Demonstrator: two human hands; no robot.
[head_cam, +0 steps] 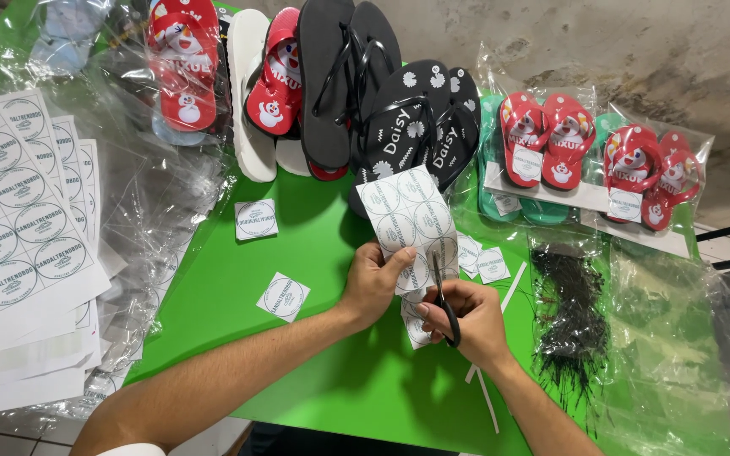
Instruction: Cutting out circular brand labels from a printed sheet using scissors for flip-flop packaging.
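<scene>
My left hand [375, 283] grips a white sheet of round printed labels [407, 215], holding it up off the green table [331, 380]. My right hand [473, 319] holds black scissors [443, 297], whose blades bite into the lower part of that sheet. Cut square labels [283, 296] lie on the table to the left, and more cut labels [493, 264] lie just right of the sheet. Thin white paper strips [487, 397] rest under my right forearm.
A stack of uncut label sheets [14, 228] lies at the left on clear plastic. Black and red flip-flops [356, 84] stand along the back. Bagged red flip-flops [593, 156] sit at back right. A bag of black tag fasteners [572, 325] lies right.
</scene>
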